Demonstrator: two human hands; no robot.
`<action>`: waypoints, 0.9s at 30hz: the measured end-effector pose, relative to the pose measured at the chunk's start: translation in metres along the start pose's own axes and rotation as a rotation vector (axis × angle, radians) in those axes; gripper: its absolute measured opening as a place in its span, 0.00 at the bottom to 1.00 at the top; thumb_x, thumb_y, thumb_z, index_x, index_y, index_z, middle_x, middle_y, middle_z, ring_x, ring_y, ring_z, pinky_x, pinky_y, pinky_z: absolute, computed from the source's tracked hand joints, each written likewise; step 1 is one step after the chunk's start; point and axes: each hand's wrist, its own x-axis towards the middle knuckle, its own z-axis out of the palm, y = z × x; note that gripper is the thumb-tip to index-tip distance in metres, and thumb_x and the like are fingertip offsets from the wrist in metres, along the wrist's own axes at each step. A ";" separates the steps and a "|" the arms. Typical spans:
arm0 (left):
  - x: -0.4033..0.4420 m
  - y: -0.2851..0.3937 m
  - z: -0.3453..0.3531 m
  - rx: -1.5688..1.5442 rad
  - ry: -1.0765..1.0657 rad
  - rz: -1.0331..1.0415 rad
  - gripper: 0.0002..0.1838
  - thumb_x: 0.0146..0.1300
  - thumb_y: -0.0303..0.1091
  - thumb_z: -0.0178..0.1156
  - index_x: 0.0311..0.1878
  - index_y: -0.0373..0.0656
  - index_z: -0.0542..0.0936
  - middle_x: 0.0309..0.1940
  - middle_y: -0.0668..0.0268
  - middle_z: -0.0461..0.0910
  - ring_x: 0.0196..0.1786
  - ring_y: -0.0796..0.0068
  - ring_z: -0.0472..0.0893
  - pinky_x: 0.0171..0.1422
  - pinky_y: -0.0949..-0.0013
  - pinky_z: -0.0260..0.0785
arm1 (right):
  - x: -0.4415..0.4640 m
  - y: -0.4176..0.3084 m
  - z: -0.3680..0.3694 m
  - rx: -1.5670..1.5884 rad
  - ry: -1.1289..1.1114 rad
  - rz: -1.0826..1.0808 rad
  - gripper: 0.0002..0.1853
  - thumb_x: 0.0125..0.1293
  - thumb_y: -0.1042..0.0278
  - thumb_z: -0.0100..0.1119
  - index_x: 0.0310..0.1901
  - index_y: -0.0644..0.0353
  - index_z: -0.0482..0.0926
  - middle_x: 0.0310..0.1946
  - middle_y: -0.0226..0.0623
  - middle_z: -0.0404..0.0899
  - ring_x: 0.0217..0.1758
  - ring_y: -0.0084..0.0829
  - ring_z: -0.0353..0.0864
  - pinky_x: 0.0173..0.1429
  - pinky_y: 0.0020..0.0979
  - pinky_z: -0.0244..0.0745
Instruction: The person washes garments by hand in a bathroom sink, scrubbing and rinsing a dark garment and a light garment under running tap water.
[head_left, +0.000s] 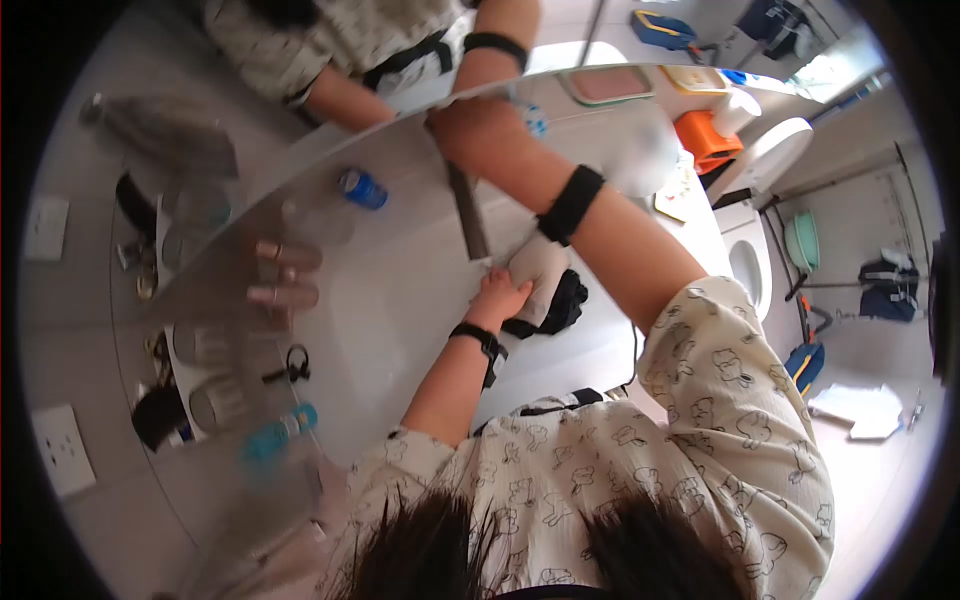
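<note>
My left hand [498, 298] is closed on a bundle of pale cloth [541, 272] low in the white basin [370, 330]. Black cloth [568, 302] lies against the bundle's right side. Above them, my right hand [478, 135] is at the top of the grey metal faucet [466, 212], whose spout points down toward the cloth. The fingers of my right hand are hidden from view. A black band is on each wrist.
A blue can [362, 189], pinkish bottles [287, 275] and a turquoise bottle [292, 424] are on the left. At the right are an orange box [709, 140], a toilet [750, 255] and a rack. A mirror spans the far side.
</note>
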 end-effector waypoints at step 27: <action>-0.010 0.012 -0.011 -0.054 -0.079 -0.141 0.40 0.60 0.60 0.44 0.67 0.41 0.52 0.71 0.63 0.43 0.71 0.62 0.48 0.64 0.35 0.48 | 0.013 0.008 -0.006 -0.041 -0.311 0.025 0.17 0.64 0.58 0.47 0.55 0.46 0.71 0.37 0.42 0.79 0.40 0.44 0.78 0.41 0.42 0.74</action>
